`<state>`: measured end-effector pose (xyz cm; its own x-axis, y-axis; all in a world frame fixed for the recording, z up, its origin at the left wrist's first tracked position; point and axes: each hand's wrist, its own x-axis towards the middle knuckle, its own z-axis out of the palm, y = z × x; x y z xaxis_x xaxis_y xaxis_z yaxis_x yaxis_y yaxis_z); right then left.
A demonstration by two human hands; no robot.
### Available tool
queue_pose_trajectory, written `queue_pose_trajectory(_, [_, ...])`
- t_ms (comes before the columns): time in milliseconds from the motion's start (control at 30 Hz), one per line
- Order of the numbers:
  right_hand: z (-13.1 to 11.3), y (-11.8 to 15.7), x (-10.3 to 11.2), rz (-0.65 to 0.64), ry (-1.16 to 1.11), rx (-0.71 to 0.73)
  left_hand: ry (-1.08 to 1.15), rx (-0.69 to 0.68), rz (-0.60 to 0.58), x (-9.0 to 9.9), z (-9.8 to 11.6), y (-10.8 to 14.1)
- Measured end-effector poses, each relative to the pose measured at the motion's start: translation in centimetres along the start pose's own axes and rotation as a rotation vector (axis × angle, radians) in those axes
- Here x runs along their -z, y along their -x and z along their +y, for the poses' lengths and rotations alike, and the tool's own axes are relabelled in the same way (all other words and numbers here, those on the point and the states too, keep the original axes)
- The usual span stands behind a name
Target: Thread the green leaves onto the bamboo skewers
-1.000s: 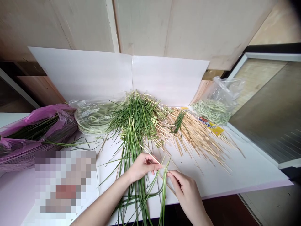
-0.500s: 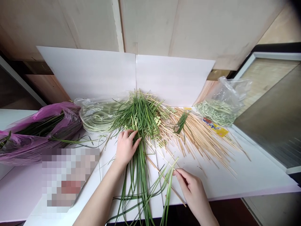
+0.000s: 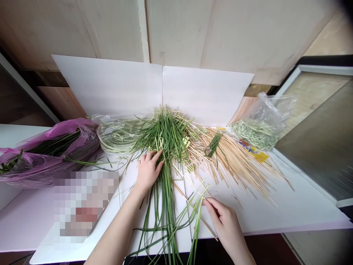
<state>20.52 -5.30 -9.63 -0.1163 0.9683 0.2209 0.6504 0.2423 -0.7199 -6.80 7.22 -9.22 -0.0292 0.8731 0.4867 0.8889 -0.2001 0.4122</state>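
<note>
Head view: the left hand [image 3: 148,171] was spread wide over a bunch of green chives [image 3: 165,206], which was laid from 12 o'clock to 6 o'clock across a white table [image 3: 278,209]. The right hand [image 3: 224,221] was narrowed to a pinch at 4 o'clock, just beside a skewer [image 3: 190,204] and loose stalks [image 3: 197,224], though whether either was gripped could not be told. More skewers [image 3: 234,165] were strewn at 2 o'clock, and a purple bag [image 3: 55,147] was placed at 9 o'clock.
</note>
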Motion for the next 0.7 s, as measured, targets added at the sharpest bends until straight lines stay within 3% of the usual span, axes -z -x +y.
queue_pose_trajectory(67, [-0.1,0.0,0.0,-0.007,-0.002,0.001,0.045,0.005,-0.013,0.0,0.1,0.0])
queue_pose_trajectory(233, [-0.2,0.1,-0.3,0.000,0.022,0.008,0.280,0.088,0.111,0.9,0.3,-0.1])
queue_pose_trajectory(400, [-0.1,0.0,-0.2,-0.005,0.022,0.012,0.787,0.226,0.201,1.7,1.1,-0.1])
queue_pose_trajectory(533, [0.3,0.0,0.5,0.000,0.018,0.013,1.247,0.290,0.011,1.9,2.1,0.1])
queue_pose_trajectory(700, [0.6,0.2,1.8,-0.016,-0.057,0.017,1.233,0.311,-0.135,1.6,3.4,0.9])
